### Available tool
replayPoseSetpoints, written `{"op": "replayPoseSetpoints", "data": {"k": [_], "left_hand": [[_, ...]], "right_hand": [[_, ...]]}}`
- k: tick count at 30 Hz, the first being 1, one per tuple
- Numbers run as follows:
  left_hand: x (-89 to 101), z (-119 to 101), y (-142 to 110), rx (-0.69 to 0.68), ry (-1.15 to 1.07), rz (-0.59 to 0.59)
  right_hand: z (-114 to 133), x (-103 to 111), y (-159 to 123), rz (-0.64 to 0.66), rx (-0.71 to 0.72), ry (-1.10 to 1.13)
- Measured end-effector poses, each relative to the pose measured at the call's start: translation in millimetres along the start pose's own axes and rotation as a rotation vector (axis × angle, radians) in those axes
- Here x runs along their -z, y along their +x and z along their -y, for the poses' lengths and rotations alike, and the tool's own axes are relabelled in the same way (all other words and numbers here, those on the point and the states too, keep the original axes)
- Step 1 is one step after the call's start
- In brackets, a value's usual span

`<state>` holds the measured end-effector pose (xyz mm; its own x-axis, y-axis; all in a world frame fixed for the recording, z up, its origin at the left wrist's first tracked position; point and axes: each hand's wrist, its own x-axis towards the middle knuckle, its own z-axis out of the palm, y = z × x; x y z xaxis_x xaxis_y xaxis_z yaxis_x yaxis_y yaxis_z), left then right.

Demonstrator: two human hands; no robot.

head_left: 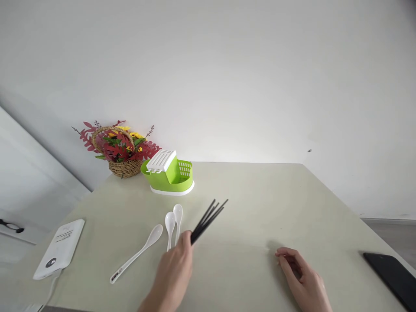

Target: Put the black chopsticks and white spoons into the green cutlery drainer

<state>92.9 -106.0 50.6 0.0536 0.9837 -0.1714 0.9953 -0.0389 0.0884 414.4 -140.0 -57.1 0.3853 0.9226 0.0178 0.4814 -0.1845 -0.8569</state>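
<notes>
- The black chopsticks (pixel 208 223) sit in the left hand (pixel 173 268), above the counter (pixel 247 277), free ends fanning toward 1 o'clock. Their exact count is hard to tell.
- The left grip is clamped on the bundle near its lower end; the rear ends are hidden by the hand.
- The right hand (pixel 305 277), at 3 o'clock from the left, has its fingers loosely curled; I cannot tell whether thumb and fingertips touch.
- The chopsticks look light and stiff, so they should keep their shape and take ordinary finger pressure without trouble.
- Slipperiness is the likelier worry: thin, smooth-looking shafts could slide past each other or roll if the pinch loosens.
- A firm wrap around the whole bundle suits them best; nearer mid-length would balance the weight and narrow the fan.
- At 12 o'clock from the left hand lie 2 white spoons (pixel 170 221), their handles running toward it. They look smooth and perhaps brittle; mid-handle is the safer hold.
- A longer white spoon (pixel 136 253) lies at 10 o'clock, bowl away from the viewer.
- Further off at 12 o'clock stands the green caddy (pixel 172 185), beside the flower basket (pixel 125 169).
</notes>
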Motion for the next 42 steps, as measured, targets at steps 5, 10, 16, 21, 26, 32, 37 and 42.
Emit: {"op": "replayPoseSetpoints", "data": {"k": [5,10,16,21,26,32,37,42], "left_hand": [[-38.0,-44,19,-0.105,0.138,0.049],[-58.0,-50,29,-0.151,0.132,-0.063],[-58.2,-57,23,-0.199,0.260,-0.138],[-55.4,-49,16,-0.217,0.102,-0.290],[-42.6,-15,11,-0.187,-0.081,-0.492],[-20.6,72,-6,0.097,-0.094,-0.509],[-19.1,145,-23,0.328,-0.034,-0.310],[-22.6,156,-24,0.310,-0.191,-0.231]], "right_hand": [[-5,3,3,0.055,0.016,-0.012],[-6,3,1,0.081,0.028,-0.002],[-9,4,3,0.065,0.050,-0.005],[-5,4,3,0.050,0.065,-0.005],[-7,4,3,0.049,0.063,-0.009],[-10,3,3,0.075,0.051,-0.012],[-14,3,4,0.070,0.051,-0.009],[-17,3,5,0.067,0.042,-0.022]]}}
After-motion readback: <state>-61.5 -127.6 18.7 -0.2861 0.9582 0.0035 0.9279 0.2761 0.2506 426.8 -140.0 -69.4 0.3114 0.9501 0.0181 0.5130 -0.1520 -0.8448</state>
